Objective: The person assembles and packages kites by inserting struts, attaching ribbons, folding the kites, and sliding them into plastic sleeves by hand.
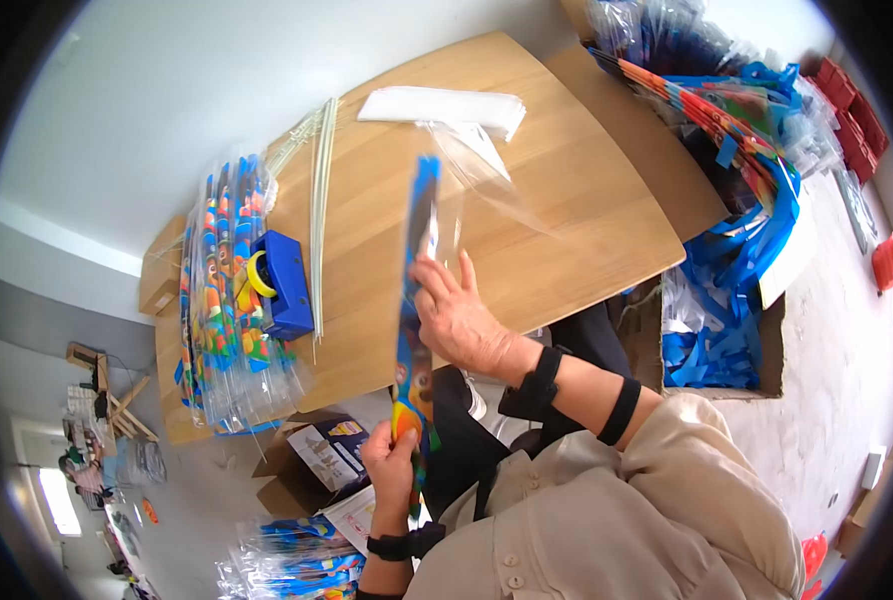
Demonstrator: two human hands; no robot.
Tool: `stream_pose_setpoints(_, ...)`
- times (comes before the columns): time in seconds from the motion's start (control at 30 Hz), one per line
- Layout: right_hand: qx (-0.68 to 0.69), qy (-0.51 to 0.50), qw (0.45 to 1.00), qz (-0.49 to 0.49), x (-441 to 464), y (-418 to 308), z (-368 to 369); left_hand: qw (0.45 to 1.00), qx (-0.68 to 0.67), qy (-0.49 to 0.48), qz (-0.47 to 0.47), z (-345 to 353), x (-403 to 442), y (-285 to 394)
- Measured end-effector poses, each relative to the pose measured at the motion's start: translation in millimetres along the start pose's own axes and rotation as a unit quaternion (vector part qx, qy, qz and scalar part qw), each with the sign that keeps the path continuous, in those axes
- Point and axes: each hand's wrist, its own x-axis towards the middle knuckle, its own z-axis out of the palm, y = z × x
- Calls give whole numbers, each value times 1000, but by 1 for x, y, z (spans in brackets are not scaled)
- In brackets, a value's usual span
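Note:
A long, narrow, rolled or folded colourful printed piece (413,355) with blue edges stands nearly upright in front of me. My left hand (391,455) grips its lower part, thumb across the front. Higher up, my right hand (453,310) is closed around its middle, with one finger raised. The top end reaches over the wooden table (566,200) and is slightly blurred. Beyond it, clear plastic sleeves (476,165) and a white stack (441,104) lie on the table.
Wrapped colourful pieces (228,290), a blue tape dispenser (286,285) and thin pale sticks (321,220) lie at the table's left. Right of it are a box of blue strips (711,355) and a heap of printed pieces (711,120). An open carton (311,460) stands below.

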Motion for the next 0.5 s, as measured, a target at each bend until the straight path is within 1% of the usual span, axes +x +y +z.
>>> stream_pose_setpoints(0.03, 41, 134, 988, -59, 10, 1, -21, 988, 100, 65, 101, 11, 6, 14)
stream_pose_setpoints(0.07, 83, 263, 954, -117, 20, 3, -35, 951, 198, 129, 198, 21, 13, 26)
stream_pose_setpoints(0.1, 94, 254, 956, -111, 30, -11, -47, 953, 204, 128, 183, 17, 7, 49)
stream_pose_setpoints(0.17, 143, 306, 918, -209, 59, -10, -60, 983, 16, 127, 131, 32, 25, 71)
stream_pose_setpoints(0.2, 120, 284, 933, -187, 69, -4, -47, 990, -85, 98, 54, 34, 37, 63)
stream_pose_setpoints(0.23, 89, 210, 955, -187, 76, 12, -19, 989, -87, 102, 56, 33, 43, 55)
stream_pose_setpoints(0.27, 56, 137, 971, -186, 79, 29, 9, 991, -122, 60, -9, 33, 50, 47)
stream_pose_setpoints(0.3, 29, 75, 985, -154, 73, 39, 28, 985, -154, 16, -73, 32, 58, 38)
stream_pose_setpoints(0.33, 1, 13, 993, -121, 63, 45, 44, 981, -166, -10, -100, 30, 61, 25)
stream_pose_setpoints(0.37, 81, 9, 994, -80, 52, 47, 59, 981, -166, -7, -99, 32, 57, 21)
stream_pose_setpoints(0.4, 159, 3, 986, -38, 43, 47, 70, 973, -206, -19, -102, 36, 52, 16)
stream_pose_setpoints(0.43, 159, 0, 986, -41, 36, 49, 81, 963, -246, -31, -104, 37, 47, 11)
stream_pose_setpoints(0.47, 137, 27, 989, -49, 29, 48, 87, 961, -237, -51, -133, 35, 42, 5)
stream_pose_setpoints(0.5, 115, 53, 990, -55, 24, 49, 93, 961, -239, -48, -134, 35, 34, 0)
